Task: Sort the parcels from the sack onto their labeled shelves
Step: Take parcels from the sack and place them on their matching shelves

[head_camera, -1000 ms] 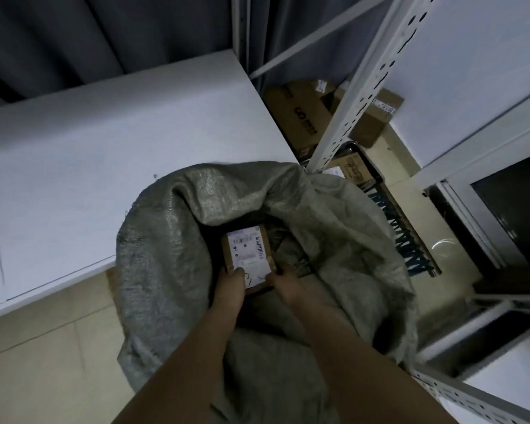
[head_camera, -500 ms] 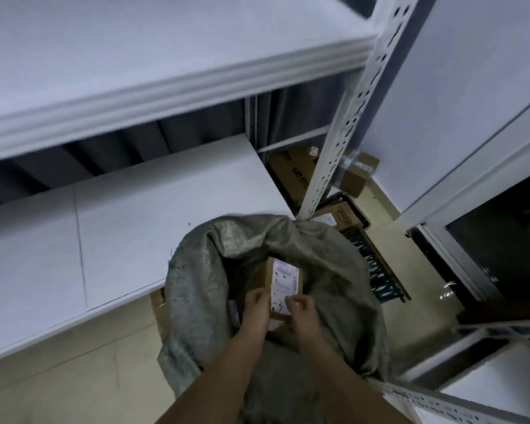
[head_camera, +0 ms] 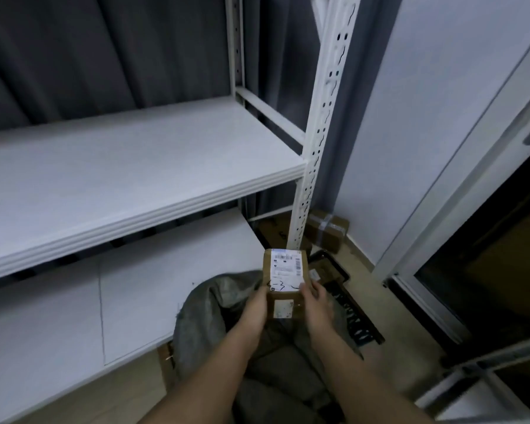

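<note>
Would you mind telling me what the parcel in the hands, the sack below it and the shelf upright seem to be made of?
The parcel looks like plain brown cardboard, matte, with a white paper label. The sack seems to be woven plastic: grey, limp, creased, with a faint sheen. The shelf upright is probably white-painted metal, judging by its punched slots.

I'm reaching both forearms forward, my left hand (head_camera: 255,307) and right hand (head_camera: 316,304) gripping opposite sides of the small box (head_camera: 285,283), fingers curling around its edges.
</note>
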A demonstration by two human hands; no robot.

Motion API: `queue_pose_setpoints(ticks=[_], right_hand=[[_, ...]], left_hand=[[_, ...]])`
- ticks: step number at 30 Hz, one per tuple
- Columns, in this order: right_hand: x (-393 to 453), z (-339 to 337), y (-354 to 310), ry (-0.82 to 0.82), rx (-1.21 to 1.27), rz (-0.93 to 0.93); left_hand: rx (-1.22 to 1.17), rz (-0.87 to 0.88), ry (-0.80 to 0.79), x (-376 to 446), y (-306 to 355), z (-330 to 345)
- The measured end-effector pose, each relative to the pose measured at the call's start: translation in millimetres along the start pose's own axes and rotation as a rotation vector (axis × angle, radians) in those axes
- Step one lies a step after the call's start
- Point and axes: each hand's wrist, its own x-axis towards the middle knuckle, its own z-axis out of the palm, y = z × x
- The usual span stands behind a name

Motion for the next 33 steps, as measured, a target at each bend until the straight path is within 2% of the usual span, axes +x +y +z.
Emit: queue_pose_setpoints(ticks=[2, 4, 9, 14, 19, 23, 29, 33], right_hand=[[-4.2, -6.9, -16.6, -0.102, 0.204, 0.002], [-9.1, -14.6, -31.2, -0.182, 0.288, 0.008], [-19.0, -32.7, -51.8, -0.176, 0.38, -0.01], [-43.3, -61.6, -54.2, -0.114, 0.449, -0.025], [-86.5, -93.1, -38.0, -0.035, 0.527, -0.043], [-138.5, -106.6, -3.0, 0.105, 0.566, -0.085], [-223.3, -133.4, 55.1, 0.267, 0.665, -0.074], [-267.6, -166.3, 83.2, 0.362, 0.647, -0.088]], left_hand=[[0.006, 0.048, -0.008, -9.7, 14.2, 1.6], [-0.013, 0.054, 0.017, -15.2, 25.2, 3.1], [-0.053, 0.07, 0.024, -28.2, 47.4, 7.9], [-0.029, 0.081, -0.048, -48.9, 57.2, 21.1], [0.035, 0.083, -0.193, -81.1, 48.0, 30.7], [0.093, 0.092, -0.31, -109.0, 19.0, 33.2], [0.211, 0.048, -0.405, -166.9, -32.0, 49.1], [0.285, 0.053, -0.52, -198.0, -61.2, 74.7]])
